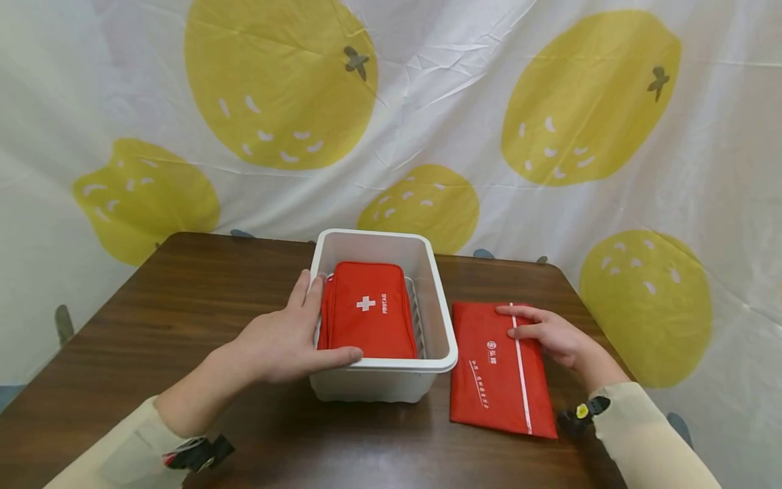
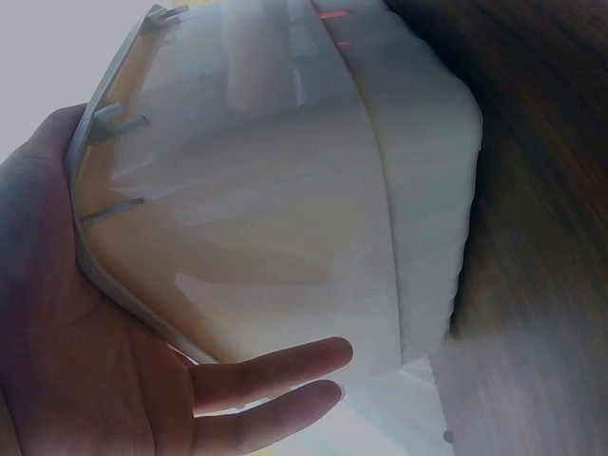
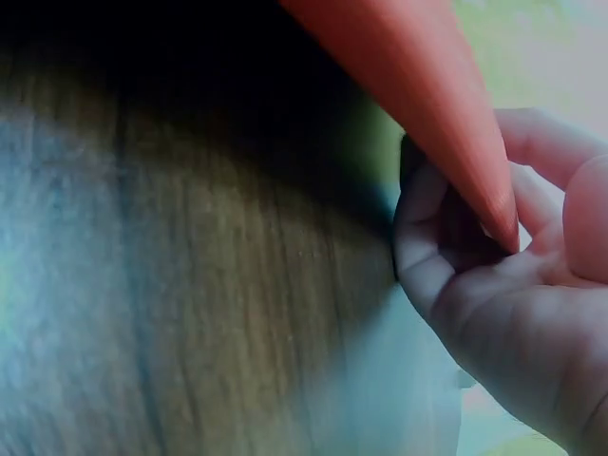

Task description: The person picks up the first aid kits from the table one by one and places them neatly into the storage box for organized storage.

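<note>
A white plastic bin (image 1: 385, 380) stands on the table with a red first aid bag (image 1: 373, 319), marked with a white cross, inside it. My left hand (image 1: 287, 339) rests on the near left corner of the bin's rim, its thumb across the front and fingers along the left side. In the left wrist view, two straight fingers (image 2: 275, 372) lie by the bin's outer wall. To the right of the bin is a flat red pouch (image 1: 489, 380) with white lettering and a pale stripe. My right hand (image 1: 559, 339) grips its right edge, with fingers above and below in the right wrist view.
The brown wooden table (image 1: 256, 435) reaches back to a white curtain (image 1: 440, 88) printed with yellow lemons. Part of a white wire or ribbed piece (image 1: 417, 309) shows beside the bag inside the bin.
</note>
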